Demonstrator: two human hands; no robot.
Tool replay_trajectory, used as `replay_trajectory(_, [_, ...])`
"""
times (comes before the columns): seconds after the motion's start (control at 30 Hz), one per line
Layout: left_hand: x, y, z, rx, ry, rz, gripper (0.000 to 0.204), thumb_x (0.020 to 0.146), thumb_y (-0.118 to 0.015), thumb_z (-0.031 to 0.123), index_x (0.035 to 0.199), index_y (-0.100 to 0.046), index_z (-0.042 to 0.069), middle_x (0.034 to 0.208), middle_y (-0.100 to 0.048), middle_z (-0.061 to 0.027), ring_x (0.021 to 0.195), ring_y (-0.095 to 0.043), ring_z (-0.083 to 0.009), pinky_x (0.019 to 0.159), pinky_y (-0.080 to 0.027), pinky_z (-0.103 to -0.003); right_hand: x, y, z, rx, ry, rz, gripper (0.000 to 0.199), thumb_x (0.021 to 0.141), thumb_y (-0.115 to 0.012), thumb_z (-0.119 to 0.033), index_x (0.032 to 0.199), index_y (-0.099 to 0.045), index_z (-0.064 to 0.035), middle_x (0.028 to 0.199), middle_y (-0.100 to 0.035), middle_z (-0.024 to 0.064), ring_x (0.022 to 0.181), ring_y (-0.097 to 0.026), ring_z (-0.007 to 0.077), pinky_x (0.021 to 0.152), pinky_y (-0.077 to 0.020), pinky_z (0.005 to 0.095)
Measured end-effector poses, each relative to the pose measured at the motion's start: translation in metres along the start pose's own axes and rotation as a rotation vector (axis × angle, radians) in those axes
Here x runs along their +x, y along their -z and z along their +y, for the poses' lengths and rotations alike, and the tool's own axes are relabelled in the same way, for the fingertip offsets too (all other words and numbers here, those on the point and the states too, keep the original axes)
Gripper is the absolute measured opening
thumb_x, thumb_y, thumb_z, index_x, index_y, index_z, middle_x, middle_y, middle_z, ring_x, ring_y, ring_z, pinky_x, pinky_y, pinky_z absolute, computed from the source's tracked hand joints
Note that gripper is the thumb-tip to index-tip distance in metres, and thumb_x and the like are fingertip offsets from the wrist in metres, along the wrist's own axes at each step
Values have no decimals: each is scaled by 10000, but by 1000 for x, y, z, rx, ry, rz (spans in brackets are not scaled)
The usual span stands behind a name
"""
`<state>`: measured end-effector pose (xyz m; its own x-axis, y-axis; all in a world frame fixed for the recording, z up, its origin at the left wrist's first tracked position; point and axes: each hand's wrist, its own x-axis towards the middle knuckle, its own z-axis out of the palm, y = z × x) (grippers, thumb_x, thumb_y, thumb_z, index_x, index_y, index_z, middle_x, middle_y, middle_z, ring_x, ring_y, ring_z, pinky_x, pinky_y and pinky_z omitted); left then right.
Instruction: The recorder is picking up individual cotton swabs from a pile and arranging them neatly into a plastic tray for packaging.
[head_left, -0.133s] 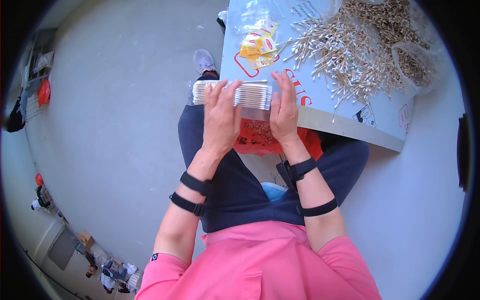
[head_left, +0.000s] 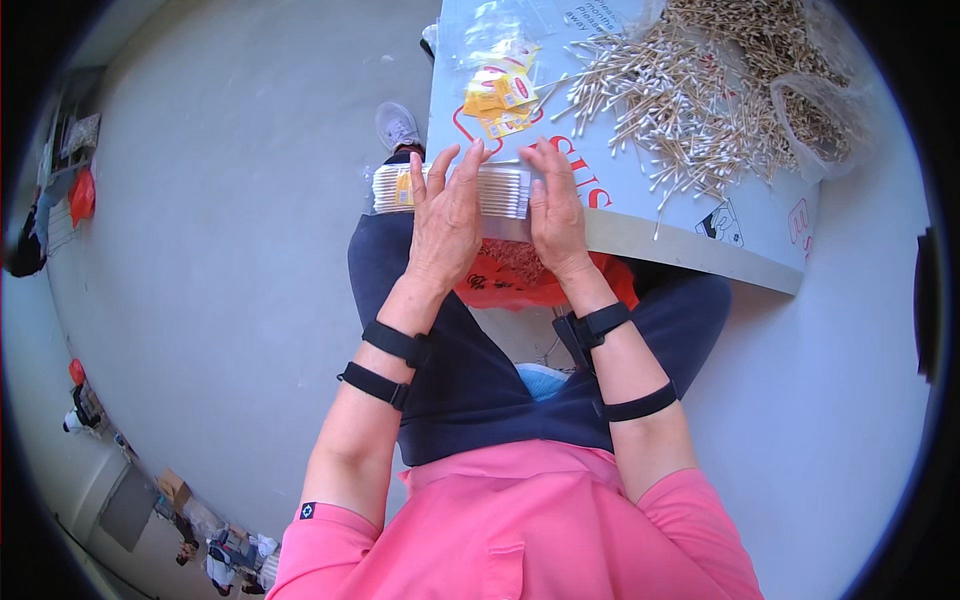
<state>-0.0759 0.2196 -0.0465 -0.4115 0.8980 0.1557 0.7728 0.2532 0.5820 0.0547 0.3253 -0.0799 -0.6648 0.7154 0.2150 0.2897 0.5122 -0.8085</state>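
A clear flat bag of cotton swabs (head_left: 503, 192), its sticks in neat rows and a yellow card inside at its left part, lies crosswise at the near left edge of a pale board-like surface (head_left: 600, 150), with its left end beyond the edge over my knee. My left hand (head_left: 447, 225) rests across the bag's middle, fingers stretched and spread. At the bag's right end stands my right hand (head_left: 560, 215), its thumb along that end and the fingers loosely bent and apart. The undersides of both hands are hidden.
Loose cotton swabs (head_left: 665, 120) lie heaped at the right, beside a clear plastic bag (head_left: 825, 120) holding more. Yellow cards (head_left: 502, 95) and clear empty pouches (head_left: 485, 35) lie at the far left. A red bag (head_left: 512, 290) hangs below the front edge. Other people are distant at the left.
The fingers of my right hand bend a little more. My left hand sits slightly further right on the bag, showing more of the yellow card. The whole view has shifted slightly.
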Motion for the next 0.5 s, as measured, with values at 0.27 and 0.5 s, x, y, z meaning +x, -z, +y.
replay_trajectory(0.27, [-1,0,-6,3,-13,-99,708,870,-506,-70,1530,-305,91,1261,-655,-18,1313,-465,-300,1220,-94,-577,-9,4,0,25,16,-63,472,1004,-442,-77,1472,-395,-41,1340,-594,146,1331,-478,361,1192,-279,454])
replay_trajectory(0.5, [-15,19,-37,-10,200,343,479,1007,-491,145,1463,-405,30,1390,-548,-142,1349,-444,-329,1176,-230,-521,-13,-18,-20,-310,210,-138,597,972,-558,-228,1511,-368,-54,1605,-312,140,1505,-249,328,1225,-185,498])
